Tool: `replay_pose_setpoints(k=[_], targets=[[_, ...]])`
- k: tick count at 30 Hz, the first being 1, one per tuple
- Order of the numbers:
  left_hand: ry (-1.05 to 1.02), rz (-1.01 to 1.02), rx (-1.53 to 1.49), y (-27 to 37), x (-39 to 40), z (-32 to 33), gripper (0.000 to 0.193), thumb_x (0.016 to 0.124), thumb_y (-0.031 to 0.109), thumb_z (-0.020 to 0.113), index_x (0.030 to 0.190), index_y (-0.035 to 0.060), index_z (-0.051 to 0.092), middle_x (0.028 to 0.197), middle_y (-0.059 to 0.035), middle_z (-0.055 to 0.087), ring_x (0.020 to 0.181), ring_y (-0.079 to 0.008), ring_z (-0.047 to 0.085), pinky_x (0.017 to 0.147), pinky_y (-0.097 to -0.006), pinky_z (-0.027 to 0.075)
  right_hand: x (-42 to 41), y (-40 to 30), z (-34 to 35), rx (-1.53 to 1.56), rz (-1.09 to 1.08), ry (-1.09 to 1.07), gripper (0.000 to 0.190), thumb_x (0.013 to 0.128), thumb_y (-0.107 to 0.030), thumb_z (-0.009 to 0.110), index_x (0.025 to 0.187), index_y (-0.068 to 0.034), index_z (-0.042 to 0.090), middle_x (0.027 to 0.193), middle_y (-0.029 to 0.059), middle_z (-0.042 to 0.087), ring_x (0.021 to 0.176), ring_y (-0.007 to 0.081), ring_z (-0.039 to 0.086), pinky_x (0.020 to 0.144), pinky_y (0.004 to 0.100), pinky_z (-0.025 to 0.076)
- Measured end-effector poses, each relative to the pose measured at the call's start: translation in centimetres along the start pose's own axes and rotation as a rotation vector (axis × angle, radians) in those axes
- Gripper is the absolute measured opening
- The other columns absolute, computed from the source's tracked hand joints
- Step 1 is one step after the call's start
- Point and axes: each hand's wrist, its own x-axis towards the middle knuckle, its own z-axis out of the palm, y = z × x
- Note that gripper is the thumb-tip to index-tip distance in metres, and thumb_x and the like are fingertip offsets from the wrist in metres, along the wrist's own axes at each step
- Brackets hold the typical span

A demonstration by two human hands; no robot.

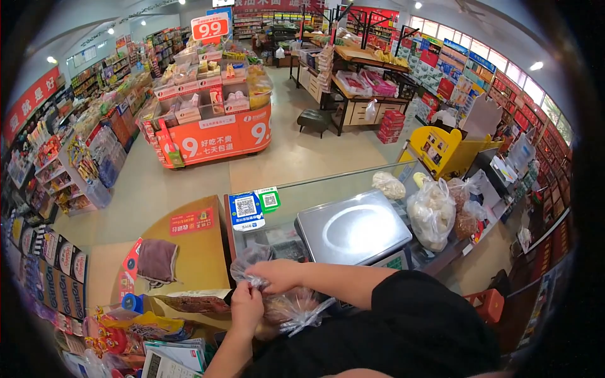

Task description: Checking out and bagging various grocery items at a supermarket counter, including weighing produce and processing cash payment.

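Observation:
My left hand [246, 304] and my right hand [279, 275] meet at the edge of the glass counter, both gripping the gathered neck of a clear plastic bag [251, 259]. Just below them lies another clear plastic bag [290, 312] with brownish contents that I cannot make out; whether the two are one bag is unclear. A weighing scale with a steel plate [354, 229] stands to the right of my hands, its plate bare. Left of my hands, on the wooden table, is a dark printed packet [198, 302].
Filled plastic bags [431, 215] stand right of the scale on the glass counter [302, 189]. Payment code cards [246, 210] lie at its left corner. A mauve cloth [157, 260] rests on the wooden table [203, 257]. A calculator [165, 366] lies at lower left. Shop displays stand beyond.

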Motion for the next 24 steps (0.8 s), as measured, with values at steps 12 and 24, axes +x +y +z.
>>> replay_pose_setpoints(k=[12,24], targets=[[-0.062,0.229,-0.019,0.6,-3.0,-1.7,0.039,0.076,0.010,0.070,0.111,0.0003,0.057,0.106,-0.0167,0.058,0.090,-0.0291,0.060,0.084,-0.0386,0.049,4.6,2.6,-0.8,-0.122,0.149,0.238,0.018,0.078,-0.007,0.058,0.094,-0.002,0.064,0.098,0.0204,0.059,0.096,0.0403,0.059,0.083,0.0471,0.049],[-0.160,0.147,0.020,0.0,-6.9,-2.6,0.036,0.077,0.011,0.071,0.110,0.0003,0.059,0.098,-0.0152,0.059,0.085,-0.0279,0.061,0.079,-0.0379,0.051,-3.9,-13.3,-17.6,0.389,-0.407,0.354,0.027,0.083,-0.012,0.069,0.108,-0.002,0.066,0.103,0.0138,0.065,0.099,0.0272,0.061,0.088,0.0378,0.048]])
